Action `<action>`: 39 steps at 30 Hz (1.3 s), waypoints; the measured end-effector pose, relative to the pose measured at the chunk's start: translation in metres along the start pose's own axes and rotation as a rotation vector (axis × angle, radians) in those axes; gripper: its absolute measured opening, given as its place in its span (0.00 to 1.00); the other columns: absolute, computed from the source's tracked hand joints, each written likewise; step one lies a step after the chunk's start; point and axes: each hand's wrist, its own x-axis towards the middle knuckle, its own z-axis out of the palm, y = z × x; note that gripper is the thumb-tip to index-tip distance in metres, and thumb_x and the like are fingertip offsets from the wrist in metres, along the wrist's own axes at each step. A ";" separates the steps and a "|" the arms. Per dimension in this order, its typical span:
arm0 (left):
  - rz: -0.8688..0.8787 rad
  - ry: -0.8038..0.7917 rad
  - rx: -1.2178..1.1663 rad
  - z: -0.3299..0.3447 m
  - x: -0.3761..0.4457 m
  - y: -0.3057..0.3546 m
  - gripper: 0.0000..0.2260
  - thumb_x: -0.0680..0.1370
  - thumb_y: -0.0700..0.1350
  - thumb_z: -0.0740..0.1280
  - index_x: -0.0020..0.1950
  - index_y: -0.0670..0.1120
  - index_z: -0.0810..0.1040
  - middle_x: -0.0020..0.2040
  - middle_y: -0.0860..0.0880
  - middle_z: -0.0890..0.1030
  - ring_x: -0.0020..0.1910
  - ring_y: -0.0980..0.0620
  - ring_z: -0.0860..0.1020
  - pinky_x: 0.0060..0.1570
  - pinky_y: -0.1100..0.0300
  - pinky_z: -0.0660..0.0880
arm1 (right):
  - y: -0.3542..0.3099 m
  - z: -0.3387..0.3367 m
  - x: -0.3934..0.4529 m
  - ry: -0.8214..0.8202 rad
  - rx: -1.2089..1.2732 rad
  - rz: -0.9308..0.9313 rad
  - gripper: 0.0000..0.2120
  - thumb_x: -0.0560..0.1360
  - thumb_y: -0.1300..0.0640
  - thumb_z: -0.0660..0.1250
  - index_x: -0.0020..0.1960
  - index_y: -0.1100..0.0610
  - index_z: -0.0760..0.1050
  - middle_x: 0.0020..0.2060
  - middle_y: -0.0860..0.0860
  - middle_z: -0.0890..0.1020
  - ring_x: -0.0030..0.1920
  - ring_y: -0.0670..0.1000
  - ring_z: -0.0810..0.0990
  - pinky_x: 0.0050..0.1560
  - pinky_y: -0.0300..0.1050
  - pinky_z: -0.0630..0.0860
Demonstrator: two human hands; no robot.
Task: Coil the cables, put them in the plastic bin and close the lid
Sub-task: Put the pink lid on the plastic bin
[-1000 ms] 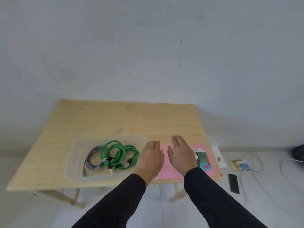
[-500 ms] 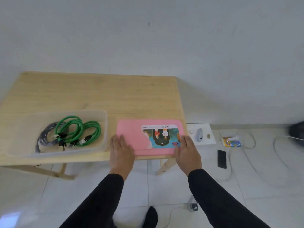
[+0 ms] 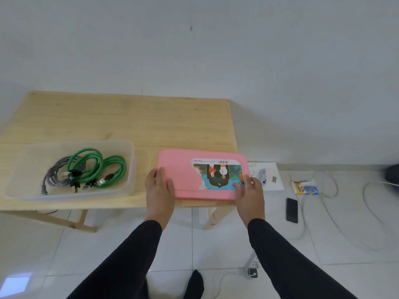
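Observation:
A clear plastic bin (image 3: 129, 167) stands open on the left of the wooden table (image 3: 129, 119). Inside it lie a coiled green cable (image 3: 97, 165) and a coiled grey cable (image 3: 51, 175). To its right the pink lid (image 3: 181, 169), with a colourful sticker, lies near the table's front edge, its front side slightly raised. My left hand (image 3: 158, 190) grips the lid's left front corner. My right hand (image 3: 250, 193) grips its right front corner.
On the tiled floor to the right lie a white box with a mouse (image 3: 264, 175), a colourful packet (image 3: 305, 187), a black phone (image 3: 292, 210) and loose white wires (image 3: 345, 212). A power strip (image 3: 252, 270) lies on the floor near my right arm.
My hands went from resting together on the lid to spreading out to its two front corners and taking hold of it. The view swung right and down.

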 end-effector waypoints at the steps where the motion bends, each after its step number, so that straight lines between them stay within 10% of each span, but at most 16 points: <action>1: 0.003 0.011 -0.022 -0.002 0.003 0.005 0.20 0.81 0.44 0.56 0.72 0.41 0.61 0.72 0.41 0.60 0.70 0.44 0.62 0.68 0.59 0.59 | -0.003 -0.003 0.003 0.028 0.012 0.001 0.18 0.79 0.56 0.57 0.67 0.60 0.65 0.64 0.60 0.69 0.64 0.58 0.68 0.63 0.49 0.68; 17: 0.067 0.233 -0.038 -0.155 0.040 -0.032 0.19 0.80 0.43 0.53 0.71 0.40 0.61 0.70 0.39 0.62 0.67 0.42 0.65 0.68 0.50 0.65 | -0.171 0.021 -0.019 0.173 0.135 -0.206 0.17 0.78 0.58 0.57 0.66 0.61 0.66 0.63 0.60 0.69 0.63 0.58 0.67 0.60 0.47 0.69; 21: -0.004 0.263 -0.123 -0.210 0.040 -0.087 0.16 0.81 0.43 0.53 0.68 0.41 0.63 0.60 0.50 0.65 0.55 0.58 0.65 0.58 0.73 0.64 | -0.225 0.064 -0.054 0.116 0.175 -0.213 0.17 0.78 0.59 0.57 0.66 0.61 0.66 0.63 0.61 0.69 0.64 0.58 0.67 0.60 0.48 0.69; 27: -0.092 0.209 -0.216 -0.254 0.044 -0.152 0.12 0.81 0.43 0.53 0.64 0.45 0.66 0.52 0.55 0.67 0.51 0.57 0.66 0.49 0.75 0.62 | -0.272 0.116 -0.090 0.077 0.156 -0.189 0.17 0.78 0.58 0.58 0.66 0.61 0.66 0.63 0.61 0.69 0.63 0.59 0.67 0.59 0.48 0.70; 32: -0.093 0.097 -0.127 -0.260 0.051 -0.182 0.18 0.81 0.45 0.52 0.70 0.42 0.61 0.69 0.44 0.64 0.66 0.47 0.66 0.68 0.52 0.64 | -0.282 0.133 -0.099 0.081 0.090 -0.147 0.19 0.77 0.59 0.60 0.66 0.63 0.67 0.62 0.62 0.70 0.64 0.60 0.66 0.60 0.48 0.69; 39: -0.033 0.076 -0.102 -0.254 0.064 -0.189 0.17 0.81 0.43 0.53 0.70 0.42 0.62 0.69 0.42 0.64 0.67 0.44 0.66 0.68 0.50 0.65 | -0.282 0.135 -0.088 0.096 0.047 -0.118 0.18 0.77 0.59 0.59 0.66 0.64 0.67 0.62 0.62 0.69 0.63 0.60 0.67 0.59 0.47 0.69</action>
